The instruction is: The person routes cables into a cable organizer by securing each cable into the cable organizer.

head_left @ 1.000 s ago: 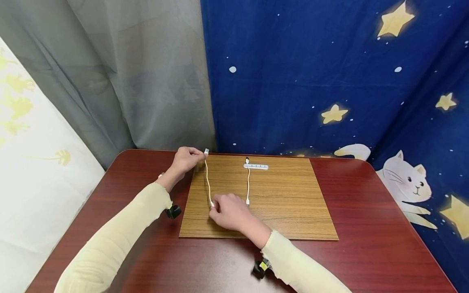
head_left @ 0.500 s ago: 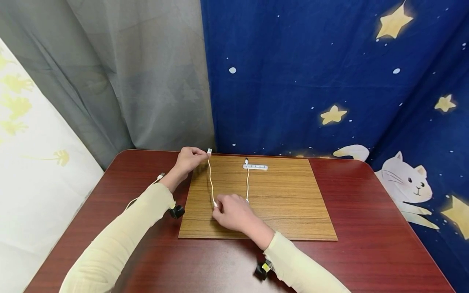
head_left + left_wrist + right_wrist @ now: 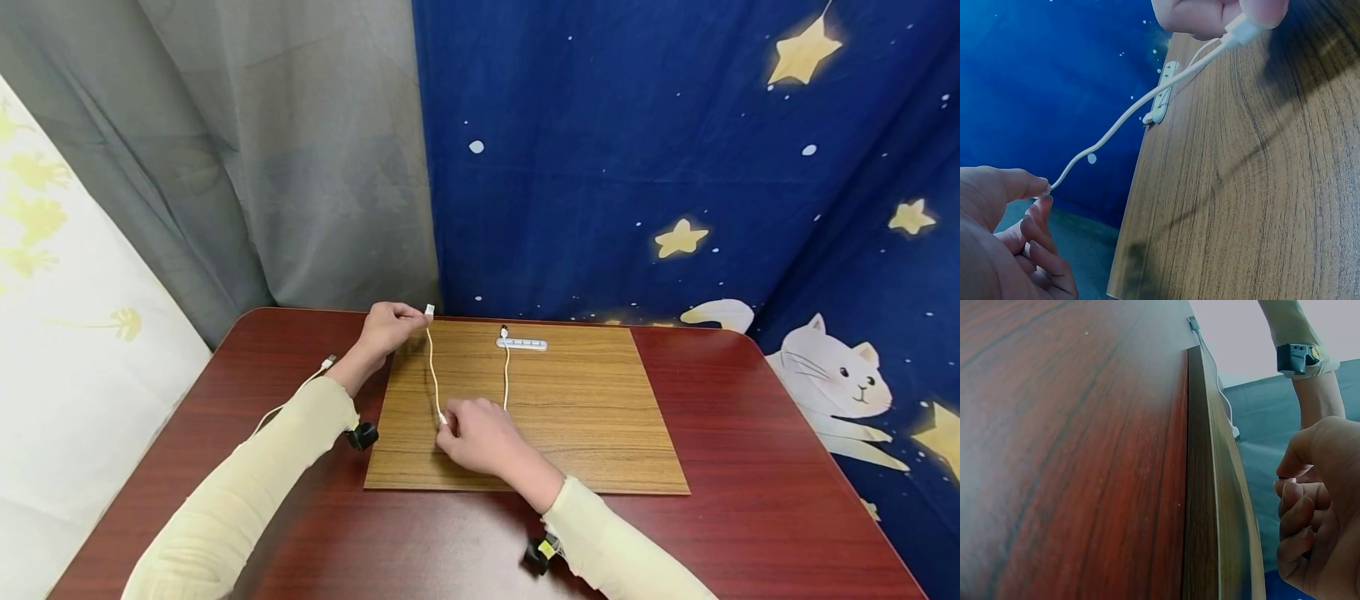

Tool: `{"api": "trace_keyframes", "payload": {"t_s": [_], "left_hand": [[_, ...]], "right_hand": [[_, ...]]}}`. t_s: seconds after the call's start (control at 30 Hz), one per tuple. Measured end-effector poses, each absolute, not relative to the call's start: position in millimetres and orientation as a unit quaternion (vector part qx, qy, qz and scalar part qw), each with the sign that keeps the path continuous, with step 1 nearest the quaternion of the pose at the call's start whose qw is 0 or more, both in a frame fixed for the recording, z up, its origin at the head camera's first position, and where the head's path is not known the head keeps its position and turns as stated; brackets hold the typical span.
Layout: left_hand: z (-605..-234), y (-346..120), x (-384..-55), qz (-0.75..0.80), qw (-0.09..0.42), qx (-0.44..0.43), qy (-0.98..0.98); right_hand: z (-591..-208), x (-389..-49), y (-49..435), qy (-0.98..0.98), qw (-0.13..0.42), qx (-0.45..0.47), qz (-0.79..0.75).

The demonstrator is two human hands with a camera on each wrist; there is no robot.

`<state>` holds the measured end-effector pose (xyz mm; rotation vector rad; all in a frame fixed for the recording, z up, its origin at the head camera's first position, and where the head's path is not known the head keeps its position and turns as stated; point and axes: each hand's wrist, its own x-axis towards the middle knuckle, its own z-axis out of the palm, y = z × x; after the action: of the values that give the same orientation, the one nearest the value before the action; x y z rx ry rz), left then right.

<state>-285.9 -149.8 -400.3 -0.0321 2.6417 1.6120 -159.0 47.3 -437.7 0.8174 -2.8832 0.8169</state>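
Note:
My left hand [image 3: 386,327] pinches the USB plug end of a short white charging cable [image 3: 432,367] near the board's back left corner. Its metal tip points up past the fingers. Lower down, my right hand [image 3: 482,435] pinches the cable's other end between thumb and forefinger. In the left wrist view the cable [image 3: 1119,122] hangs in a loose curve over the wooden board [image 3: 1260,187]. A second white cable [image 3: 507,375] lies on the board, its upper end at a pale slotted cable holder [image 3: 528,343]. My right hand hides that cable's lower end.
The wood-grain board [image 3: 585,417] lies on a dark red table [image 3: 750,442]. Another white cable [image 3: 306,383] rests on the table at left, partly behind my left sleeve [image 3: 247,479]. Grey and blue curtains [image 3: 540,167] hang behind the table.
Both hands have shifted slightly right with the cable. The cable at the left has come out from behind my left arm, and my right hand now covers the second cable's lower end.

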Motion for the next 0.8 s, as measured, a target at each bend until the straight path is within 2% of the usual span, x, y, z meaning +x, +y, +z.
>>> {"api": "trace_keyframes", "payload": {"t_s": [0.8], "left_hand": [[-399.3, -121.4, -289.8, 0.545, 0.03, -0.004, 0.838]], "right_hand": [[-435.5, -157.0, 73.0, -0.931, 0.035, 0.25, 0.263]]}}
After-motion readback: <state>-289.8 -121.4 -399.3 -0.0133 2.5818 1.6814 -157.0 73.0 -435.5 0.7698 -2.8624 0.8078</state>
